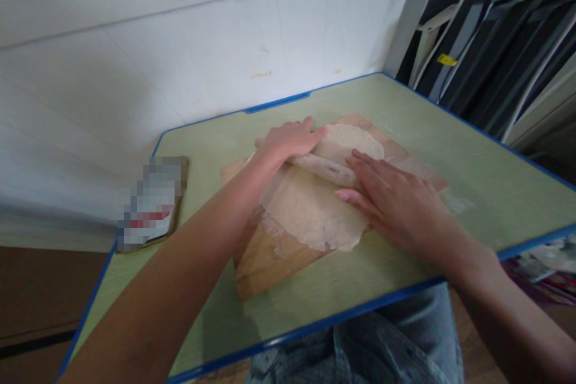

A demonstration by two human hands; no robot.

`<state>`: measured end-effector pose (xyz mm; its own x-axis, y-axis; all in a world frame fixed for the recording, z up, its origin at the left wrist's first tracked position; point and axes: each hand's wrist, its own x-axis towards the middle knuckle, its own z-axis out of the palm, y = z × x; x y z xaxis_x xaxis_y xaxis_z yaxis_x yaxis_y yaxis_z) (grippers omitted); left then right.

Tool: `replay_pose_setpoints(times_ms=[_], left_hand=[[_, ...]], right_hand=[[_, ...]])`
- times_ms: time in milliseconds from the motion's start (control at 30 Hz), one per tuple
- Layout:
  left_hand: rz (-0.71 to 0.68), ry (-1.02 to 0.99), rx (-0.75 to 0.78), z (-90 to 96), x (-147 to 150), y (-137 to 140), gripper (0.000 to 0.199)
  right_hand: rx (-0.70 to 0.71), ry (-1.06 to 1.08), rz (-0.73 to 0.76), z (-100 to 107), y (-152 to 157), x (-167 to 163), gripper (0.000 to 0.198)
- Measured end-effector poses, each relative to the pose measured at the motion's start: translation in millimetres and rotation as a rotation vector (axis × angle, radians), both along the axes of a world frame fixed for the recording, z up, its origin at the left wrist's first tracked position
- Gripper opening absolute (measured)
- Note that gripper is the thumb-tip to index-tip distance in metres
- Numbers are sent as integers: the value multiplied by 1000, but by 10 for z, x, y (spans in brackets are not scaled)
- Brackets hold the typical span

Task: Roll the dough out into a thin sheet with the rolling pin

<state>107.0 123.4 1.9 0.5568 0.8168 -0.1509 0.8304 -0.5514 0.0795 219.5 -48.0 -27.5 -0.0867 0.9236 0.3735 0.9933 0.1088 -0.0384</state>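
Note:
A floury wooden rolling pin (321,169) lies across a thin, wide sheet of dough (310,210). My left hand (292,139) rests on the pin's far left part, fingers stretched out and thumb apart. On the pin's right end lies my right hand (391,192), palm down, its fingers extended rather than wrapped round. The dough has ragged edges and hangs past the near edge of a wooden board (261,264). Both hands cover parts of the pin, and its right end is hidden.
The board sits on a pale green table (216,324) with a blue rim. At the left edge lies a blurred-out package (153,204). A white wall (202,60) stands behind; dark flat panels (508,60) and cables lean at the right. Flour dusts the tabletop beside the board.

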Motion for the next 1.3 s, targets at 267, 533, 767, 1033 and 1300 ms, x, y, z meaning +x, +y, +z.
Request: replay_pose_setpoints(times_ms=[267,533,767,1033,1300], left_hand=[[-91,72,87,37,-332,-281,62],[-46,25,71,8,-310,-242,63],[27,-108,39,-11,1,-8,68],[54,-132,112,-34,62,28,63],[-71,23,12,-14,-350,-298,59]], right_hand=[[109,-144,-17,2,-299,-391,73],[89,-140,0,9,-249,-334,70],[-31,-49,42,42,136,71,63],[-122,-7,80,25,266,205,62],[-24,-93,76,7,-57,-39,63]])
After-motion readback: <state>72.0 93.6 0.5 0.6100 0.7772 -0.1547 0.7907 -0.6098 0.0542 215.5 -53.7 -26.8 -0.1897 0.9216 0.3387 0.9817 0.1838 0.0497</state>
